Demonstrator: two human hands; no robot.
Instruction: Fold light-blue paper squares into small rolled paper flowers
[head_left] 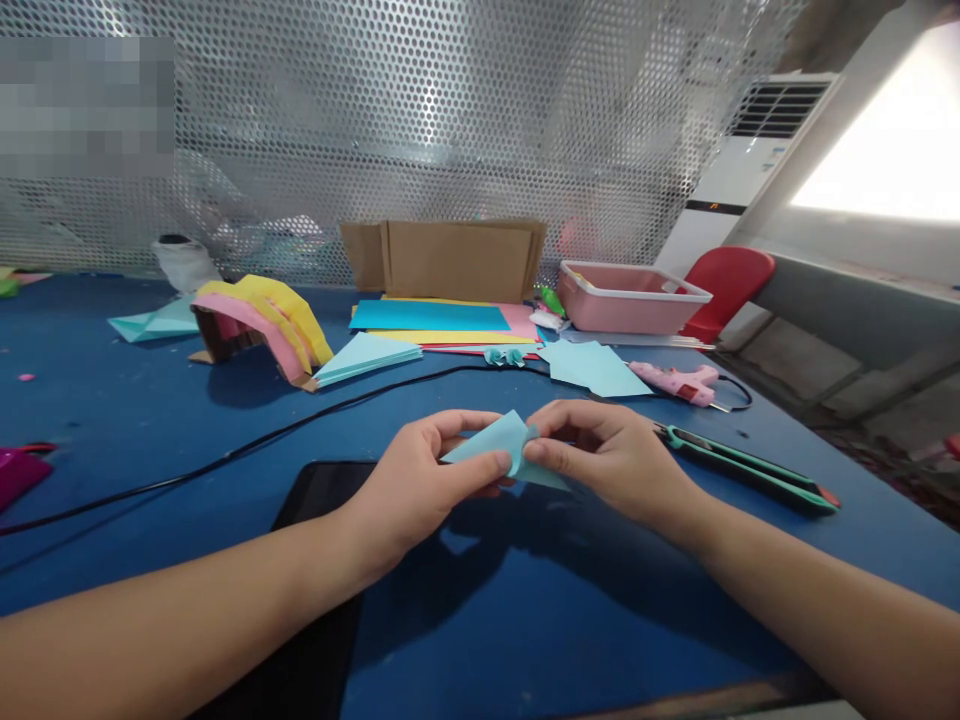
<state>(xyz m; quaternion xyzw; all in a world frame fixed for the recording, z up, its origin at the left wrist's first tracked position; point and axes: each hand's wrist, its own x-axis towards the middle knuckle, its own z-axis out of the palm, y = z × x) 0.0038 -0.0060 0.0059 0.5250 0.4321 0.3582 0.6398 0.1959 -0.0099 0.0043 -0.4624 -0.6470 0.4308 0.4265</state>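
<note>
Above the blue table, in the head view, both hands grip one piece of light blue paper — the left hand pinching it between thumb and fingers, the right hand closed on its near-side edge with thumb and fingertips. Just beside the right hand lies a green-and-black cutter; a dark flat slab sits under the left forearm. Beyond the hands run a black cable, folded blue papers, two small curled pieces, flat blue sheets — and a pink glue gun.
</note>
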